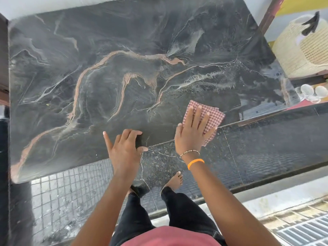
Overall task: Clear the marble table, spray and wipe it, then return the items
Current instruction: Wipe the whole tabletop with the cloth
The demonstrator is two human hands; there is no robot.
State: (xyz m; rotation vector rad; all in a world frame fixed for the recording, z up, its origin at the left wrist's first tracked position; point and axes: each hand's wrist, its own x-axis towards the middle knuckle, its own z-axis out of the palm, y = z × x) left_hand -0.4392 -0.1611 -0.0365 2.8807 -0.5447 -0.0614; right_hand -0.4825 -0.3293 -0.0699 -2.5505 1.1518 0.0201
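Note:
The dark marble table [124,71], veined in white and tan, fills most of the view with nothing standing on it. A folded red-and-white checked cloth [212,115] lies at the table's near edge, partly hanging over it. My right hand [192,132] presses flat on the cloth with fingers spread. My left hand [124,148] rests on the near edge to the left of it, fingers curled over the rim and index finger raised, holding nothing but the edge.
A cream woven basket [305,48] with a black item on top sits on a shelf at the right. Below it lie clear round glass pieces [312,93]. My bare feet stand on dark floor tiles [266,139] under the table edge. A wall borders the far side.

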